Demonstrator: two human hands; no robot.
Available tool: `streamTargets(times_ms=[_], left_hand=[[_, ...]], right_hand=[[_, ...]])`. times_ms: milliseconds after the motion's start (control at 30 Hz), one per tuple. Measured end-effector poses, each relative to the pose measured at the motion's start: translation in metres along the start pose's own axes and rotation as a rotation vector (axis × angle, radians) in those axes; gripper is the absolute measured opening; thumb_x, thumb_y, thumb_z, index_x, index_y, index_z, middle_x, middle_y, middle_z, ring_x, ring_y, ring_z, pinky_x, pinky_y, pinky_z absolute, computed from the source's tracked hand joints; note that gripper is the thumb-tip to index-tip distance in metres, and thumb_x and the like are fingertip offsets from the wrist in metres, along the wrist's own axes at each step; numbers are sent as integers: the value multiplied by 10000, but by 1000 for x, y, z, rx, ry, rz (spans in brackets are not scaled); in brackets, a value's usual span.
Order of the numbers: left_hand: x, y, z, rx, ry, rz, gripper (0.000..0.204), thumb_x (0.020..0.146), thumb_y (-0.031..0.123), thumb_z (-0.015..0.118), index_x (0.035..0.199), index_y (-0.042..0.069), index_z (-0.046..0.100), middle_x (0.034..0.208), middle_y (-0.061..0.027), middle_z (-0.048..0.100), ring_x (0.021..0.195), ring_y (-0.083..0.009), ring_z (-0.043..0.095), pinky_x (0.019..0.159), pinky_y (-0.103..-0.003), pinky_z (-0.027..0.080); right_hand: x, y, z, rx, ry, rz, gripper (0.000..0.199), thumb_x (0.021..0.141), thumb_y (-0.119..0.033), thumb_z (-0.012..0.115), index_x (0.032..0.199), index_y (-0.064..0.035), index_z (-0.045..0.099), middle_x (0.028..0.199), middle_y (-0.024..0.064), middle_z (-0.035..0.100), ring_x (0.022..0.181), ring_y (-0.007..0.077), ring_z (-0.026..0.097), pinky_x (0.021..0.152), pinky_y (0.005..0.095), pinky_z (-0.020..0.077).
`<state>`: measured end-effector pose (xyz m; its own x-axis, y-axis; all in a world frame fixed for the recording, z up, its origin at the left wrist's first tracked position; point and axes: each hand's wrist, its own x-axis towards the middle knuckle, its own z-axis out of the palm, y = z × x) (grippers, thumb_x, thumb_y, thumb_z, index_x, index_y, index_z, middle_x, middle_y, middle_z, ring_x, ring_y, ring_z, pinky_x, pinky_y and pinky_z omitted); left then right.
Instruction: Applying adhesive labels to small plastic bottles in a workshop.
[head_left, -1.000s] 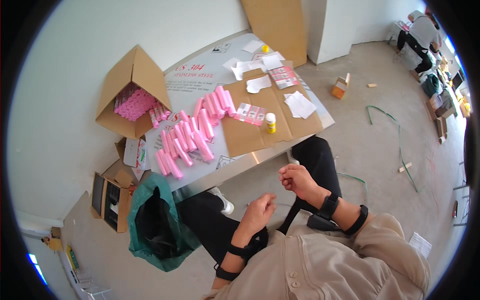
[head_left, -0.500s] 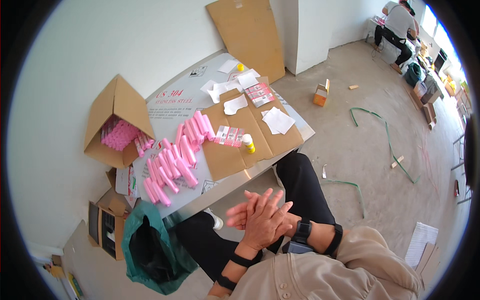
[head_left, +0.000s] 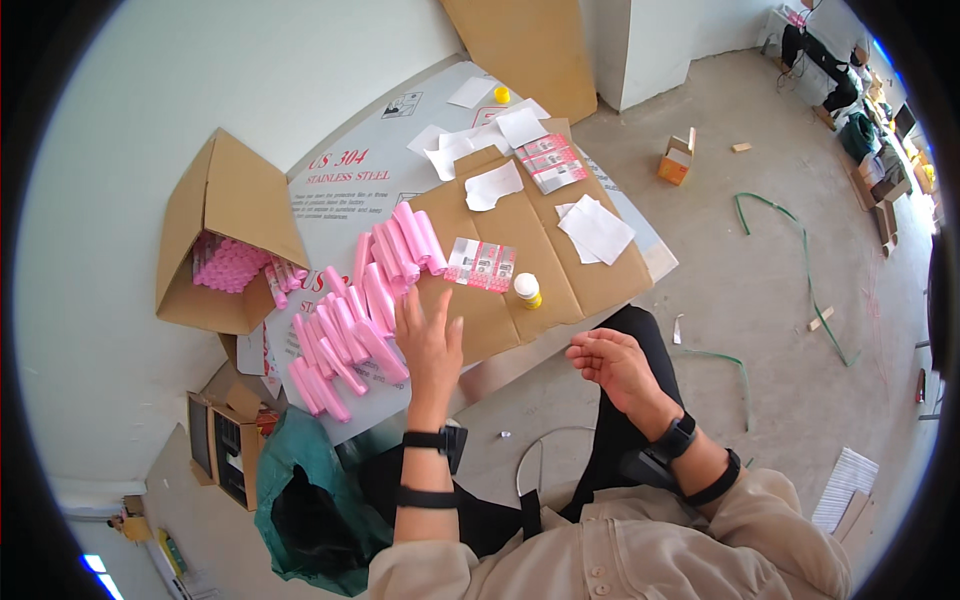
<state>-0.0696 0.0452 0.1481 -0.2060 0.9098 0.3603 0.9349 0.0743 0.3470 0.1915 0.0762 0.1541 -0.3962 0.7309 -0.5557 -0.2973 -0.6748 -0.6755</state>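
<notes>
The right hand (head_left: pixel 618 362) hovers above the person's lap, off the near edge of the table (head_left: pixel 640 240). Its fingers are loosely curled, palm up, and its grip is released, holding nothing. A dark band sits on each wrist.

The left hand (head_left: pixel 430 345) reaches forward over the near table edge with fingers spread. Its grip is released. The fingertips lie at or just above the near end of the pink tubes (head_left: pixel 365 310); contact cannot be confirmed.

The pink tubes lie in a loose row on the left part of the table, partly on a grey printed sheet (head_left: pixel 350 200) and partly against a flat brown cardboard sheet (head_left: pixel 540 250). On the cardboard sheet, just right of the tubes, lies a pink-and-white label strip (head_left: pixel 481 264), with a small yellow bottle with a white cap (head_left: pixel 527 290) just beside it.

Farther out, white paper pieces (head_left: pixel 596 228) and a second label pack (head_left: pixel 551 162) rest on the cardboard.

At far left, an open cardboard box (head_left: pixel 220 240) lies on its side, holding more pink tubes.
</notes>
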Motion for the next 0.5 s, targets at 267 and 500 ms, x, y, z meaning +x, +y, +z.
streamTargets(times_ms=[267, 500], left_hand=[[82, -36, 31, 356, -239, 39, 516, 807, 107, 605, 1294, 201, 462, 1466, -103, 241, 1374, -333, 147, 1007, -673, 174], [102, -64, 38, 379, -336, 57, 436, 845, 162, 574, 1269, 221, 492, 1445, -59, 279, 1363, -313, 178, 1026, -661, 161]], right_hand=[[20, 6, -2, -79, 1, 85, 129, 879, -139, 551, 924, -34, 611, 815, 49, 638, 711, 94, 566, 644, 218, 445], [32, -1, -17, -65, 52, 40, 125, 886, -127, 542, 919, -26, 609, 810, 48, 638, 701, 92, 566, 641, 215, 440]])
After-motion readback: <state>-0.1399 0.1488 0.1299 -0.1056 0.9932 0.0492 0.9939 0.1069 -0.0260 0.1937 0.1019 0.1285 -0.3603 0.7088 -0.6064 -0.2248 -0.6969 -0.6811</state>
